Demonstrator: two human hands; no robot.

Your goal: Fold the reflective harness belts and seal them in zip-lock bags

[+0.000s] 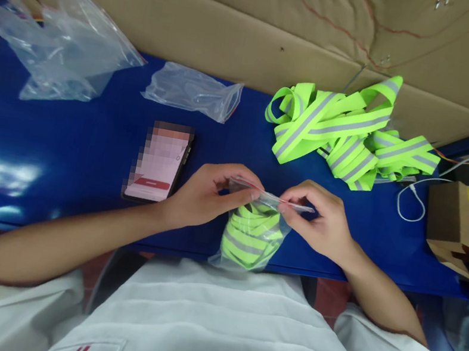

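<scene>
A clear zip bag (279, 232) lies at the table's front edge, close to my body. Inside it is a rolled neon-yellow reflective strap (251, 236) with grey stripes. Its red-lined top edge is pinched on the left by my left hand (217, 194), thumb against fingers. My right hand (320, 215) pinches the same edge farther right, and a short end of the edge sticks out past its fingertips. Beyond my right hand lies a loose heap of the same reflective straps (329, 123).
On the blue table (83, 161) a phone (157, 162) lies left of my left hand. Behind it are a flat clear bag (192, 92) and a pile of clear bags (73, 47). A cardboard box (457, 221) and a white cable (409, 215) are at right. A cardboard-covered panel (198, 18) borders the back.
</scene>
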